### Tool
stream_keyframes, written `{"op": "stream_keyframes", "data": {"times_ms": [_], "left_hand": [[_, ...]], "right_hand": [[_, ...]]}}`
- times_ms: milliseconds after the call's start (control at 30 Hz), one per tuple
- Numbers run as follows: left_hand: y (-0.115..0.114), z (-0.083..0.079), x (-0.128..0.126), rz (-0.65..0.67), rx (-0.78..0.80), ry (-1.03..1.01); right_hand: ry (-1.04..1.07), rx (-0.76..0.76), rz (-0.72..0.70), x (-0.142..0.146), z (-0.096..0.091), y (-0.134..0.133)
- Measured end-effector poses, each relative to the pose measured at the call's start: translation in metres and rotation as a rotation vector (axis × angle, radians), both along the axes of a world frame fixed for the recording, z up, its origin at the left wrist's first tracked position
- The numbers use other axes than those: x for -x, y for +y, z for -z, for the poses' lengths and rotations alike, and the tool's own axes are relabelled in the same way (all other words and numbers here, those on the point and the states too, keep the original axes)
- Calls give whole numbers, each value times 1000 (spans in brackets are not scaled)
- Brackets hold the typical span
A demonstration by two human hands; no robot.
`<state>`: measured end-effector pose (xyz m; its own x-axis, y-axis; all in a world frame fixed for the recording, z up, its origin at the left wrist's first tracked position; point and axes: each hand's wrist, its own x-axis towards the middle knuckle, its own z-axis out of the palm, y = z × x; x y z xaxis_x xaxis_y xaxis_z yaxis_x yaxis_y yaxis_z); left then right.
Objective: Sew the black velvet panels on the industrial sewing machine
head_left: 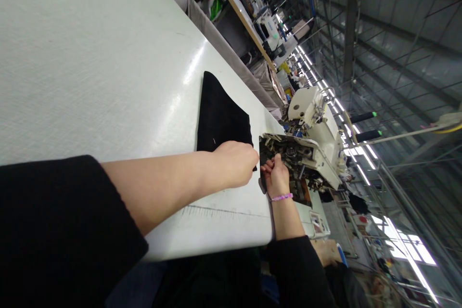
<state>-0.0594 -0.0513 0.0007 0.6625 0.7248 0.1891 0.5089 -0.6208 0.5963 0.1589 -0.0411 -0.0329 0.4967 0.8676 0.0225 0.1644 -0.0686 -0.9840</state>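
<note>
A folded piece of black fabric lies on the white table, with a small pale thread mark on it. My left hand is closed in a fist over the fabric's near edge; its fingertips are turned away, so what they hold is hidden. Beyond the table's end a sewing machine is tipped back, baring the dark mechanism of its underside. My right hand, with a pink-purple bracelet at the wrist, has its fingers curled together at the opening beneath the machine. Anything between those fingers is too small to make out.
Ruler-like markings run along the table's near edge. Two dark thread cones stand behind the machine. Another workbench with machines lies past the table's far edge. A small white tray sits to the right of my wrist.
</note>
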Motion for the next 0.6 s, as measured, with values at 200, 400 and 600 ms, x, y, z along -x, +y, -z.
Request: {"op": "stream_keyframes", "data": {"times_ms": [200, 400, 600], "left_hand": [[0, -2, 0, 0, 9, 20], [0, -3, 0, 6, 18, 34], [0, -1, -1, -3, 12, 26]], "right_hand": [[23, -26, 9, 3, 0, 13], [13, -34, 21, 1, 0, 15], [1, -22, 37, -1, 0, 19]]}}
